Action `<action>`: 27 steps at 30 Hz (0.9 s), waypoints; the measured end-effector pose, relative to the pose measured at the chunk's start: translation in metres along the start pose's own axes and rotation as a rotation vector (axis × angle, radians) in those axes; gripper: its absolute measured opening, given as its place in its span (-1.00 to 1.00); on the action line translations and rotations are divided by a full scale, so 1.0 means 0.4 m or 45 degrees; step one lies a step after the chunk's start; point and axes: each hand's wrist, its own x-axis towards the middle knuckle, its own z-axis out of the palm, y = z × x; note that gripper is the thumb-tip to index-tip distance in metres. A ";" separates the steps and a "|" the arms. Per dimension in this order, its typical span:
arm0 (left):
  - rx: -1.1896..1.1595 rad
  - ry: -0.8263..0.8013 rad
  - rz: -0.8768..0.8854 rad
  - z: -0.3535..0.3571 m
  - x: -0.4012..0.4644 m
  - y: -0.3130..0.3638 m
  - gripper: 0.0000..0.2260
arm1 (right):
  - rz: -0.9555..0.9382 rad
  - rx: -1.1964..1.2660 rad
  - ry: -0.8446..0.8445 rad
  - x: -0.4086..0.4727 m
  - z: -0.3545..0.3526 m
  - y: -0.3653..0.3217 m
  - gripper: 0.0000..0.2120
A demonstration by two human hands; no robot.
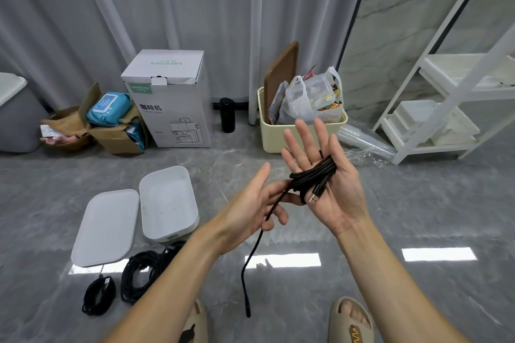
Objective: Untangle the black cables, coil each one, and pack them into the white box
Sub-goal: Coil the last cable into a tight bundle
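My right hand [326, 175] lies palm-up, fingers straight, with the thin black braided cable [312, 175] looped in several turns across it, its plug on my palm, while my left hand [259, 203] pinches the dangling tail.

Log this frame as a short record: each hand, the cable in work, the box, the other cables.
right hand: open, palm up, cable wound around it
left hand: pinches the free run of the cable
cable in hand: partly coiled, tail hanging toward the floor
white box: open, nothing visible inside
lid: beside the box
floor cables: two bundles, unpacked
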 end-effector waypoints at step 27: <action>0.478 0.513 0.192 -0.034 -0.032 0.040 -0.54 | 0.618 -1.556 0.025 -0.037 0.023 0.039 -0.54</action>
